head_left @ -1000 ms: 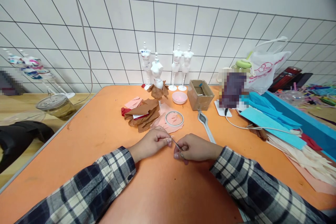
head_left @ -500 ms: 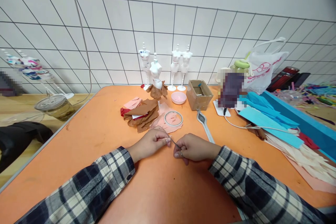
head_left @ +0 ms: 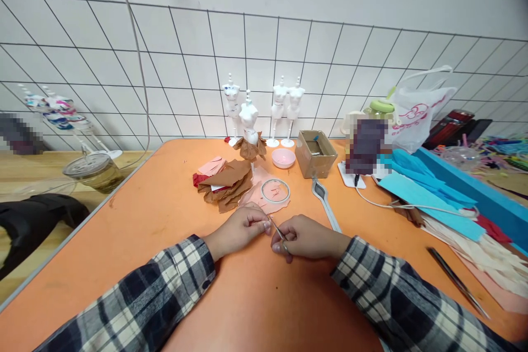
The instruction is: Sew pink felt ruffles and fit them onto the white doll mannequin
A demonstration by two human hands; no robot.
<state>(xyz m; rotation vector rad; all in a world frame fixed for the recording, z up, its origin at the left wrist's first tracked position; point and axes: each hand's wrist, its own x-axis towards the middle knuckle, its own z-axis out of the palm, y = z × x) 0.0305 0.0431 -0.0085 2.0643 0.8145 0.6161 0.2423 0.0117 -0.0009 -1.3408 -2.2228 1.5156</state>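
Note:
My right hand point(head_left: 303, 236) is closed around a pair of small metal scissors point(head_left: 278, 229). Their thin blades point up and left toward the fingertips of my left hand point(head_left: 243, 229). Thumb and index finger of the left hand are pinched together, and what lies between them is too small to make out. Just beyond the hands, a clear ring-shaped roll of tape point(head_left: 263, 191) rests on pink crepe paper point(head_left: 251, 198). A stack of brown crepe paper petals point(head_left: 229, 179) lies to the left of it.
Behind stand several small white mannequins point(head_left: 248, 118), a pink bowl point(head_left: 284, 158) and a cardboard box point(head_left: 317, 162). A grey strap-like item point(head_left: 328, 209) lies beyond my right hand. Metal tweezers point(head_left: 456, 280), blue paper point(head_left: 433, 201) and a phone on a stand point(head_left: 365, 146) are on the right.
The view has shifted slightly, and the tweezers at the right now show beside my sleeve. My hands stay close together, the scissors tilted a little more steeply.

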